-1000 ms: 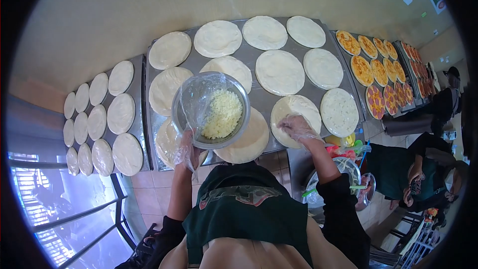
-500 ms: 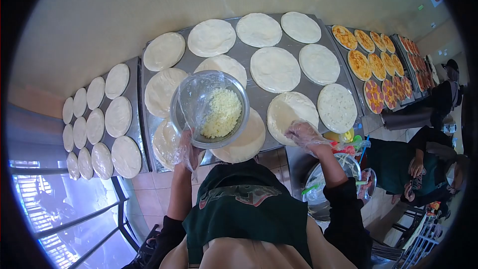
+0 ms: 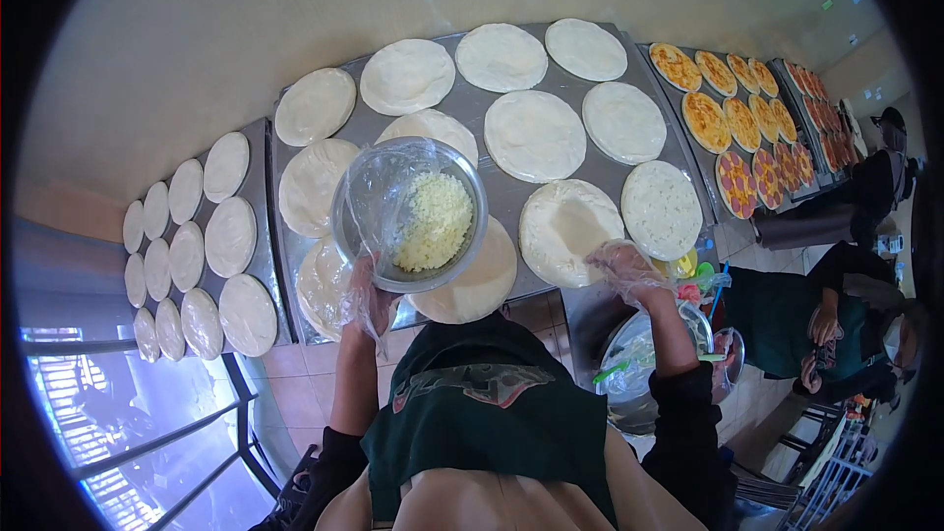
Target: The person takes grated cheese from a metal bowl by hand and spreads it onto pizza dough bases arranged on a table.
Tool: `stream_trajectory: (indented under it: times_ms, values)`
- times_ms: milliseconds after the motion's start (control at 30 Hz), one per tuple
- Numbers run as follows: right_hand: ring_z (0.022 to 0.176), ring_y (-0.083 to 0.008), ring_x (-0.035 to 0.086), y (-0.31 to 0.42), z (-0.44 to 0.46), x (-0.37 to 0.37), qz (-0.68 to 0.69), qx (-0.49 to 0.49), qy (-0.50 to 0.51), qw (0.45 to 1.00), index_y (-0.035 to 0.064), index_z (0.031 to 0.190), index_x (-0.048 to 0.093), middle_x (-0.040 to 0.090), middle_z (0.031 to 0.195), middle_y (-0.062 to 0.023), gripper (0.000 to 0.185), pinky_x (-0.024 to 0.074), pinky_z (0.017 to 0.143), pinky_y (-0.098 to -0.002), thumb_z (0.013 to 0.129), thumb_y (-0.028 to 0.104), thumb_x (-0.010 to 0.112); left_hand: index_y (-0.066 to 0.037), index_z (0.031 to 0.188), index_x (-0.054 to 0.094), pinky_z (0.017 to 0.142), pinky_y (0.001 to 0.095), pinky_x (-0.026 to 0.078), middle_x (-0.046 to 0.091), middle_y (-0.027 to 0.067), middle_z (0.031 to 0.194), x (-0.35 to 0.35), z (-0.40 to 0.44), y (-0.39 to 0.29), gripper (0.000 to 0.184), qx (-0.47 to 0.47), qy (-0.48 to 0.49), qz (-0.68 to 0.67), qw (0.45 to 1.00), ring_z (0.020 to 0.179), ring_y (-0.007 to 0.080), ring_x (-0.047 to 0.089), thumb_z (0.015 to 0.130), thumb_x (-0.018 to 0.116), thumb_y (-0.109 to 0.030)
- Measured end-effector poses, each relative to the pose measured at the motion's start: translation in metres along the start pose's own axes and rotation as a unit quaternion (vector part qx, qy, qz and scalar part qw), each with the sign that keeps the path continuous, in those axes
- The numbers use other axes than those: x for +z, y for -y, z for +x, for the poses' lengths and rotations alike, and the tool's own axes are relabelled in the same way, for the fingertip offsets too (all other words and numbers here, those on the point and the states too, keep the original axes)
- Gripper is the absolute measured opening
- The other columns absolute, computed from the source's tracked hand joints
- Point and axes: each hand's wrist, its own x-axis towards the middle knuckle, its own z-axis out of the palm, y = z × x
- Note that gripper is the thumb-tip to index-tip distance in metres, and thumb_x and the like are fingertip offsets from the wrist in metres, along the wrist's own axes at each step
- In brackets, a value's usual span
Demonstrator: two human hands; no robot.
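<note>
Edges: grey, smooth tabletop (image 3: 503,199) shows as narrow strips between 12 rounds; near row crowds the front edge; thin seam to the left table (image 3: 263,177), also packed with pale rounds
Room: widest bare patch is mid-table, right of the bowl; tiled floor (image 3: 295,388) open below the front edge, left side; right side tighter, basin (image 3: 629,403) sits under the right forearm, co-worker (image 3: 777,324) stands beyond it

Materials: bowl (image 3: 379,177) is shiny metal, round, deep, tilted toward the camera; white-yellow crumbs (image 3: 438,223) heaped in its right half, loose and fine; rounds are flat, matte, slightly lumpy dough; speckled round (image 3: 661,209) has small pale bits on top

Hands, both in clear plastic gloves:
- left hand (image 3: 369,297) clamps the bowl's near-left rim, bowl held above the near-left rounds
- right hand (image 3: 624,267) at the near-right edge of dough round (image 3: 562,226), fingers pointing left; can't tell if fingers are pinching anything or touching dough; speckled round just beyond it, bowl well apart to its left
</note>
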Motion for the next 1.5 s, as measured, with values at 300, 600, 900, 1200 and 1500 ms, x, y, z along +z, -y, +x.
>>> stream_trajectory:
  times_ms: [300,600,900,1200,1500]
  values:
    - [0.079,-0.0262,0.055,-0.029,-0.007,0.004,0.005,0.112,-0.082,0.99,0.0067,0.084,0.06,0.058,0.081,-0.0129,0.015,0.0421,0.074,-0.0339,0.073,0.011,0.051,0.003,0.111,0.035,0.068,0.0345,0.05,0.049,0.0174,0.1,0.006,0.005,0.0,0.044,-0.012,0.001,0.0,1.0,0.084,0.0251,0.055,0.081,0.043,-0.028]
    - [0.069,-0.0186,0.055,-0.058,0.012,-0.009,0.088,0.149,-0.141,0.975,0.0049,0.085,0.06,0.058,0.076,-0.0098,0.015,0.044,0.063,-0.0289,0.074,0.012,0.053,0.001,0.111,0.034,0.071,0.0373,0.05,0.049,0.0168,0.102,0.013,0.004,-0.001,0.042,0.001,0.002,0.028,1.0,0.087,0.0261,0.055,0.082,0.04,-0.028]
    - [0.07,-0.02,0.056,-0.065,0.065,-0.02,0.051,0.1,-0.142,0.983,0.0042,0.081,0.06,0.058,0.073,-0.0094,0.014,0.0441,0.065,-0.0291,0.071,0.011,0.053,0.003,0.112,0.033,0.069,0.0347,0.05,0.048,0.018,0.102,0.015,0.001,-0.001,0.044,0.005,0.014,0.002,1.0,0.087,0.0262,0.054,0.082,0.043,-0.028]
    - [0.076,-0.0243,0.056,-0.066,0.057,-0.027,0.037,0.124,-0.113,0.985,0.0051,0.081,0.06,0.058,0.08,-0.0129,0.015,0.0433,0.07,-0.0316,0.071,0.011,0.051,0.001,0.112,0.034,0.069,0.0362,0.051,0.048,0.0178,0.103,0.014,-0.002,0.0,0.041,0.005,0.004,-0.011,1.0,0.088,0.0265,0.054,0.082,0.043,-0.026]
    - [0.075,-0.0241,0.056,-0.07,0.002,-0.004,0.037,0.095,-0.093,0.99,0.0072,0.085,0.06,0.059,0.08,-0.0115,0.016,0.0436,0.069,-0.0309,0.073,0.016,0.053,0.002,0.109,0.036,0.066,0.0351,0.051,0.049,0.0171,0.1,0.003,0.006,0.007,0.042,0.022,0.031,-0.005,0.999,0.084,0.0247,0.056,0.081,0.044,-0.028]
